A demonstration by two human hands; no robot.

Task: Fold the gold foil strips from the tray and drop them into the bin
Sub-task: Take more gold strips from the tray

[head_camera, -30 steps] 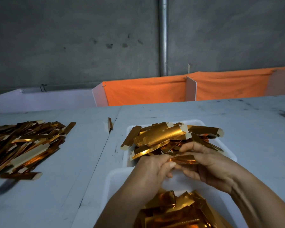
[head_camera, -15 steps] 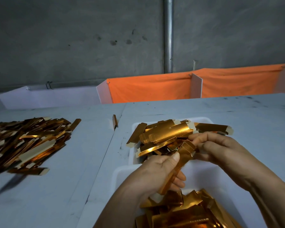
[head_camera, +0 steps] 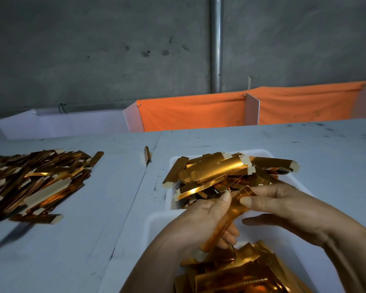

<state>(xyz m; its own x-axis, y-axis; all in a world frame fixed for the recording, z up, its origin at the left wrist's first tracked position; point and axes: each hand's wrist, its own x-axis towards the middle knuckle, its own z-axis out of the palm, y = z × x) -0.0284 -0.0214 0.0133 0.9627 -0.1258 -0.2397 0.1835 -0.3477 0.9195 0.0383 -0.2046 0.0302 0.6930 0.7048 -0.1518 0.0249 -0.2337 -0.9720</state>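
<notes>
since half a second ago, both hands have kept the same gold foil strip point(head_camera: 226, 220) between them, and it now slants more steeply, its upper end near the tray's pile, its lower end over the bin.

largest first: a white table point(head_camera: 61, 240) runs to a grey concrete wall point(head_camera: 93, 49) with a metal pipe point(head_camera: 216, 43); orange cloth point(head_camera: 190, 115) hangs on white dividers behind. on the table's left lies a broad heap of gold strips point(head_camera: 32, 180), well apart from the hands. a white tray point(head_camera: 300, 187) holds a pile of unfolded strips point(head_camera: 216, 172). the white bin point(head_camera: 154, 220), nearer the person, holds folded foil pieces point(head_camera: 237, 269). the left hand point(head_camera: 201, 220) grips the strip's lower half, fingers curled round it. the right hand point(head_camera: 283, 210) pinches its upper end with thumb and forefinger, covering part of the tray. one lone strip point(head_camera: 147, 154) stands on the table seam.
</notes>
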